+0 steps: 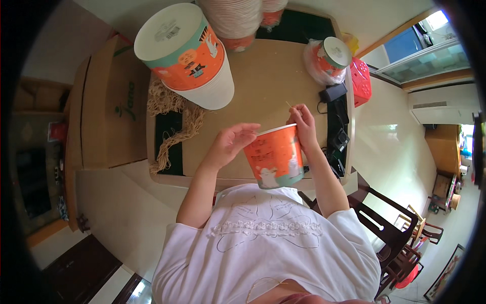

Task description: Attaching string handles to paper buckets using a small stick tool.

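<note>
An orange paper bucket [273, 157] with a green base and white ghost figures is tilted in front of my shirt, near the table's front edge. My right hand [302, 121] is closed at the right side of its rim, and a thin tan cord end [288, 104] sticks up from the fingertips. At the left of the rim, my left hand [234, 142] has its fingers stretched toward the bucket. The bucket's inside is mostly hidden. Tan cords [185, 126] lie in a loose bundle on the table's left side, close to a tall upside-down stack of matching buckets [195, 61].
More stacked buckets [233, 17] stand at the table's back. Far right, a plastic-wrapped bucket stack [331, 58] sits beside a red plastic stool [360, 81]. Black adapters [334, 92] line the table's right edge. A cardboard box [114, 101] stands left; a dark wooden chair [379, 213] is at right.
</note>
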Tool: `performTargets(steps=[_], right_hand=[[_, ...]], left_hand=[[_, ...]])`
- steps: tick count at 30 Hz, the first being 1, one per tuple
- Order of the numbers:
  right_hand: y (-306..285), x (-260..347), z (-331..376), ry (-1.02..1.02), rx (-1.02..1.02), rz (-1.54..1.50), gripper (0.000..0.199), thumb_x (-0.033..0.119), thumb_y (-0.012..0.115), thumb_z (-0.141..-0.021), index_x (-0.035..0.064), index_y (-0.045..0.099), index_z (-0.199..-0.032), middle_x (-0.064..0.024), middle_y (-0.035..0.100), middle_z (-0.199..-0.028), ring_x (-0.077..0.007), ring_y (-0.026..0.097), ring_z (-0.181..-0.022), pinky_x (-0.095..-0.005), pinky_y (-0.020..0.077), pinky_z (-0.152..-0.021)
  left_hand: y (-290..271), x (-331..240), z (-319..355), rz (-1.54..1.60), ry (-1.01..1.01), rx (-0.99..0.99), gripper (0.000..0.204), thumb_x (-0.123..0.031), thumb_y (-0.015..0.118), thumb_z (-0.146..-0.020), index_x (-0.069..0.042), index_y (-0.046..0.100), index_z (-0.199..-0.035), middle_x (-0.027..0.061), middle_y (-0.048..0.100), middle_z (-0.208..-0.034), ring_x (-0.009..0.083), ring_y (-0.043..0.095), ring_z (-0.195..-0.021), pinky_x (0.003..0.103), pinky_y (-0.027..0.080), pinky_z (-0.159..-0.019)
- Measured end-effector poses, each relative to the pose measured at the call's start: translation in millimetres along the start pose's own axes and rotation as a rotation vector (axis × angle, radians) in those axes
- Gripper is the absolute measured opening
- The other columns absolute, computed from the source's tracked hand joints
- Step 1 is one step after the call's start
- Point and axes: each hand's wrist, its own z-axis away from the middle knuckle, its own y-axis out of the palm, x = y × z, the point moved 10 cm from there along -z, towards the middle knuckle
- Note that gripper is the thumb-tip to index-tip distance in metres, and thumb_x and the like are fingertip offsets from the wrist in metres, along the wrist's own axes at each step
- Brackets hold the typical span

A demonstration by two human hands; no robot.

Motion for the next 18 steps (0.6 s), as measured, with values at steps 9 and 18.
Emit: performTargets(steps=[9, 18], right_hand=[[23.0, 35.7, 16.0, -0.164, -0.050, 0.424, 0.009, 0.013, 0.053, -0.095, 0.0051, 0.051, -0.094, 0.0044, 0.043, -0.058, -0.0034, 0.036, -0.053, -0.0210, 0.0292, -0.048], [0.5, 8.4, -7.8, 0.020, 0.170, -0.513, 0.008, 0.016, 0.053, -0.095, 0.0082, 0.053, -0.093, 0.0035, 0.047, -0.064, -0.0059, 0.047, -0.056, -0.0202, 0.0364, -0.048]], left_hand=[[4.3, 8.8, -6.5, -0.344, -0.058, -0.013, 0.022, -0.009, 0.063, -0.087, 0.004, 0.064, -0.104, 0.0046, 0.068, -0.091, 0.0096, 0.061, -0.083, 0.025, 0.050, -0.075], [-12.6, 9.7, -0.8, -0.056, 0.085, 0.134, 0.035, -0.002, 0.070, -0.079, -0.002, 0.062, -0.113, 0.0058, 0.065, -0.107, 0.0134, 0.056, -0.104, 0.030, 0.041, -0.096]])
